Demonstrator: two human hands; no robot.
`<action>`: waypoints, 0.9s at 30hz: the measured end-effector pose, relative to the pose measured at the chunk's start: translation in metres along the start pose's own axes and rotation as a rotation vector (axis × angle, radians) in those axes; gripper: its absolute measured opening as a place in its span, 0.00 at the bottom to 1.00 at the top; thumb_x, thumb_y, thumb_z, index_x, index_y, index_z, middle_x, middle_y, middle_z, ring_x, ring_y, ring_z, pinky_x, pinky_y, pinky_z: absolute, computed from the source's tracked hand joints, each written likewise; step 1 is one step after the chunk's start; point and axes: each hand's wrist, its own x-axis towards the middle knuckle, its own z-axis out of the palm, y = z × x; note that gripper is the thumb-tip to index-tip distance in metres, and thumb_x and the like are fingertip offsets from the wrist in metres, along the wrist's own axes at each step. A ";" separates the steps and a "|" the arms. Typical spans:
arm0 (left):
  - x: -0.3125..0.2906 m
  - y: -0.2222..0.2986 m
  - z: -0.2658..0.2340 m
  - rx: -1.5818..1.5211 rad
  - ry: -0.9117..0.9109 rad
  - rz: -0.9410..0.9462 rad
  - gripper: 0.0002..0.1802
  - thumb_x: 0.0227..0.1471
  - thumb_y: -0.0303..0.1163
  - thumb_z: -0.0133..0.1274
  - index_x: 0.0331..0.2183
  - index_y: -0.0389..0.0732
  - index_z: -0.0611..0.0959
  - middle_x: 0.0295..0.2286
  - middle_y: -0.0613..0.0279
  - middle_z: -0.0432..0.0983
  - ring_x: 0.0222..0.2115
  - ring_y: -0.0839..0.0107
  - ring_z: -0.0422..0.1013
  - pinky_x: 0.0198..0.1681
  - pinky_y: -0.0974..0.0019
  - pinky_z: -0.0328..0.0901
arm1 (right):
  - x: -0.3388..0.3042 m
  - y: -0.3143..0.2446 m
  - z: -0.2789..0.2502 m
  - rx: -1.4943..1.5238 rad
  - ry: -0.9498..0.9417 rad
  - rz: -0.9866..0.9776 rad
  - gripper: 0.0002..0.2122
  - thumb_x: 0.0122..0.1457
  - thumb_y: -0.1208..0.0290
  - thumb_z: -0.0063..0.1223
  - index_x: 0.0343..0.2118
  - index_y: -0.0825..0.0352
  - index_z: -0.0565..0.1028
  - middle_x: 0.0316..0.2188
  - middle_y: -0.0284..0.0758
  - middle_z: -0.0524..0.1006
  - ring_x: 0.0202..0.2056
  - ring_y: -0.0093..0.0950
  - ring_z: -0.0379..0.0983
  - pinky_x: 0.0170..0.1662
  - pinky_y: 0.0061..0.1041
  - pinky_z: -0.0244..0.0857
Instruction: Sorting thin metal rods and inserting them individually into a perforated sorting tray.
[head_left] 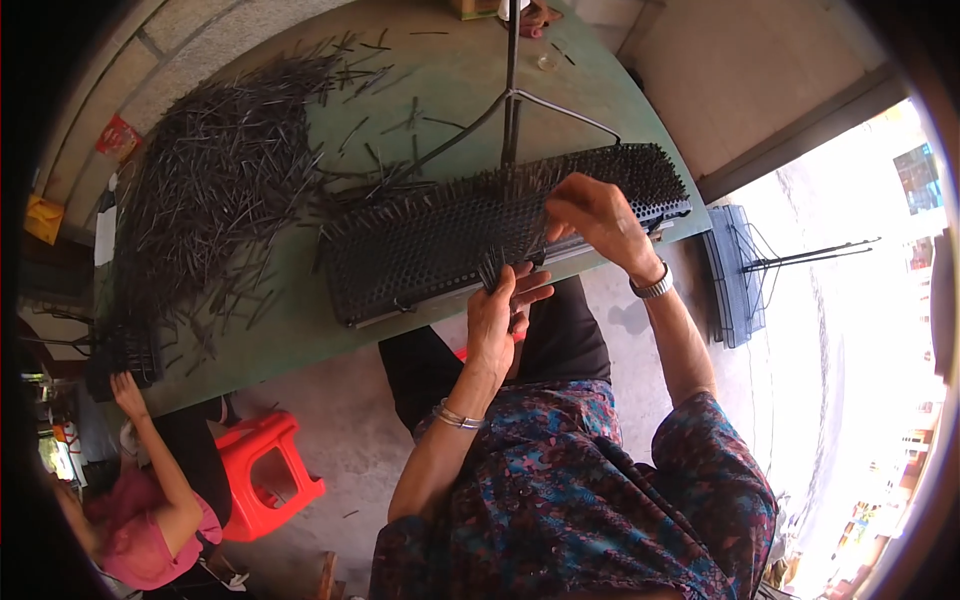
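Observation:
A long black perforated rack lies slantwise at the table's near edge, in front of me. Short dark sticks stand upright in the holes along its far side and thickly at its right end. My left hand is at the rack's near edge, thumb and fingers closed round a small bundle of thin black sticks. Over the rack, just right of that bundle, my right hand is bent down with its fingers pinched together. Whatever sits in that pinch is too small to make out.
A big heap of loose black sticks covers the table's left part. A metal stand's rod rises behind the rack. At far left, a co-worker's hand touches another dark rack. A red stool stands below; a grey rack stands right.

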 end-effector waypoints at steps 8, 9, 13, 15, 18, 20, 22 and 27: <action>0.006 -0.011 -0.003 -0.024 -0.035 -0.029 0.21 0.62 0.45 0.47 0.42 0.35 0.79 0.32 0.52 0.81 0.27 0.74 0.76 0.16 0.78 0.55 | 0.027 0.025 0.003 -0.438 0.551 -0.360 0.06 0.60 0.74 0.53 0.35 0.70 0.72 0.25 0.38 0.79 0.27 0.25 0.80 0.30 0.22 0.70; 0.006 -0.011 -0.003 -0.031 -0.033 -0.035 0.21 0.62 0.45 0.47 0.42 0.35 0.79 0.32 0.52 0.81 0.27 0.74 0.75 0.17 0.78 0.55 | 0.028 0.028 0.005 -0.438 0.550 -0.360 0.06 0.60 0.74 0.53 0.35 0.70 0.72 0.25 0.38 0.79 0.27 0.25 0.80 0.30 0.22 0.70; 0.006 -0.010 -0.004 -0.042 -0.056 -0.031 0.20 0.63 0.44 0.46 0.43 0.35 0.79 0.32 0.52 0.80 0.28 0.73 0.76 0.18 0.77 0.58 | 0.031 0.039 0.010 -0.489 0.540 -0.368 0.05 0.60 0.74 0.53 0.35 0.70 0.72 0.24 0.39 0.79 0.25 0.27 0.80 0.28 0.23 0.69; 0.003 -0.008 0.001 -0.105 0.024 -0.027 0.20 0.63 0.42 0.45 0.43 0.34 0.78 0.33 0.53 0.80 0.28 0.72 0.76 0.21 0.75 0.62 | 0.031 0.038 0.011 -0.511 0.535 -0.378 0.05 0.60 0.74 0.53 0.35 0.70 0.72 0.24 0.39 0.78 0.25 0.27 0.79 0.27 0.24 0.69; 0.005 -0.010 -0.003 -0.117 0.029 0.013 0.19 0.63 0.42 0.45 0.43 0.34 0.77 0.32 0.53 0.80 0.29 0.71 0.76 0.25 0.73 0.66 | 0.031 0.030 0.008 -0.503 0.474 -0.355 0.06 0.60 0.73 0.53 0.35 0.70 0.72 0.23 0.39 0.78 0.24 0.28 0.79 0.26 0.24 0.68; 0.005 -0.010 -0.003 -0.111 0.012 0.008 0.19 0.63 0.41 0.45 0.43 0.34 0.78 0.33 0.53 0.80 0.29 0.71 0.76 0.25 0.72 0.66 | 0.031 0.027 0.008 -0.449 0.438 -0.286 0.05 0.59 0.74 0.54 0.34 0.69 0.73 0.23 0.39 0.77 0.24 0.29 0.78 0.27 0.26 0.68; 0.004 -0.010 -0.001 -0.104 -0.007 0.001 0.18 0.63 0.41 0.45 0.42 0.35 0.78 0.33 0.52 0.80 0.29 0.70 0.76 0.26 0.72 0.67 | 0.040 0.040 0.001 -0.538 0.413 -0.368 0.05 0.58 0.74 0.54 0.34 0.68 0.74 0.23 0.38 0.77 0.25 0.29 0.77 0.29 0.26 0.68; 0.001 -0.010 0.000 -0.111 -0.028 -0.010 0.20 0.63 0.43 0.46 0.41 0.34 0.78 0.23 0.65 0.73 0.19 0.81 0.64 0.21 0.75 0.59 | 0.044 0.033 0.000 -0.737 0.380 -0.436 0.05 0.55 0.72 0.57 0.33 0.65 0.76 0.27 0.36 0.74 0.28 0.31 0.74 0.32 0.28 0.68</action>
